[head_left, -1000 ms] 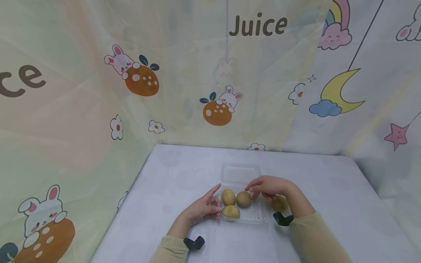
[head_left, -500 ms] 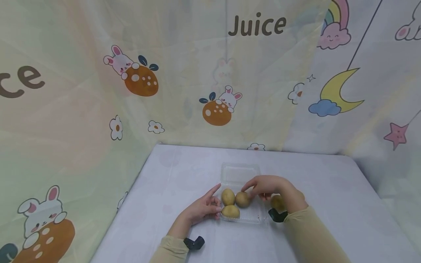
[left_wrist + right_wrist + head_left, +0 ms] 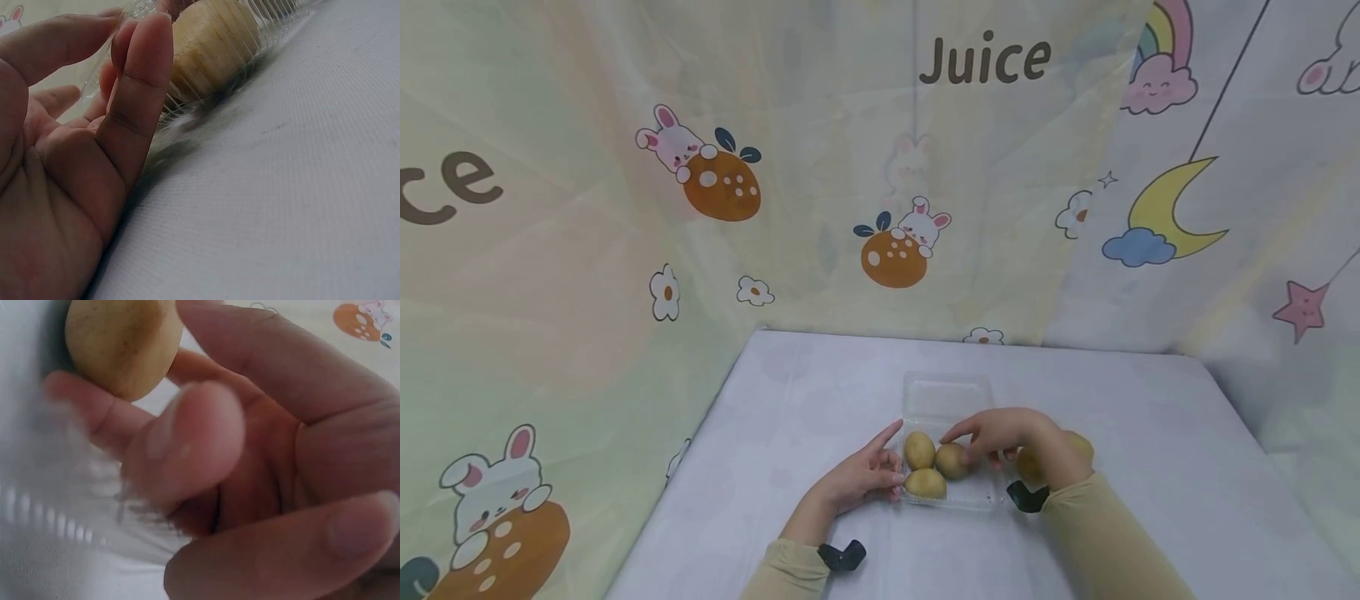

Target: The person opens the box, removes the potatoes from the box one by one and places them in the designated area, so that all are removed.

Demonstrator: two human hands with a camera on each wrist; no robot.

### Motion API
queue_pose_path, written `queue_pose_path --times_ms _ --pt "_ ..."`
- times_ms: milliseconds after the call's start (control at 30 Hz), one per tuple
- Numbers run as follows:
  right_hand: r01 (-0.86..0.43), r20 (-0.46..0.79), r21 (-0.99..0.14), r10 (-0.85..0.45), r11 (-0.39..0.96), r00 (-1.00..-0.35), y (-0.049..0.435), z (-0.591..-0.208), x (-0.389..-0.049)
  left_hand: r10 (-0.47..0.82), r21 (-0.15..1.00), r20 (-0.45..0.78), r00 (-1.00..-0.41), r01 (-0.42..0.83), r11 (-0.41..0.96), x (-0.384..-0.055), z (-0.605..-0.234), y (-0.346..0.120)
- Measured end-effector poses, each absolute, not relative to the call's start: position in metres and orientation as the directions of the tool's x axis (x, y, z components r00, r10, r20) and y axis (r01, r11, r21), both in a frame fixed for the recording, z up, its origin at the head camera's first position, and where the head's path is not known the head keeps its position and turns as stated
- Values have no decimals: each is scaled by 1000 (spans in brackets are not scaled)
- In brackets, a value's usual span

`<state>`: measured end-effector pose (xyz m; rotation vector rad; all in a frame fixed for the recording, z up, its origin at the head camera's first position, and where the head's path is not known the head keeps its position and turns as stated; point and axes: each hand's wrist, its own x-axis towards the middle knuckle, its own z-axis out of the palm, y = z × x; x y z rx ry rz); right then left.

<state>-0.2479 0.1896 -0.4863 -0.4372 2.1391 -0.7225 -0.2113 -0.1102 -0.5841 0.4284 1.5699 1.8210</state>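
A clear plastic clamshell box (image 3: 981, 493) lies open on the table, its lid (image 3: 947, 396) folded back. Two potatoes (image 3: 919, 450) (image 3: 926, 484) sit along its left side. My left hand (image 3: 861, 481) holds the box's left edge between thumb and fingers; in the left wrist view a potato (image 3: 215, 50) shows through the ribbed wall beside the fingertips. Reaching in from the right, my right hand (image 3: 1009, 431) grips a third potato (image 3: 951, 461) beside those two. Its fingers lie on both sides of that potato (image 3: 122, 347) in the right wrist view.
To the right of the box, more potatoes (image 3: 1081, 444) rest on the white tabletop (image 3: 820, 392), partly hidden behind my right wrist. A printed curtain (image 3: 820, 167) hangs behind the table and along its sides. Each wrist carries a small black device (image 3: 842, 556).
My right hand has shifted left and slightly nearer, and its potato has edged left toward the other two. Another potato now shows past the right wrist. The left hand stays in place.
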Motion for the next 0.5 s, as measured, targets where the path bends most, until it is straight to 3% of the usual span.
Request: queue_pose_path --times_ms 500 --pt "-59 -603 -592 -491 804 -629 184 -498 -250 681 959 -183 -709 -281 -35 -212 -586 -110"
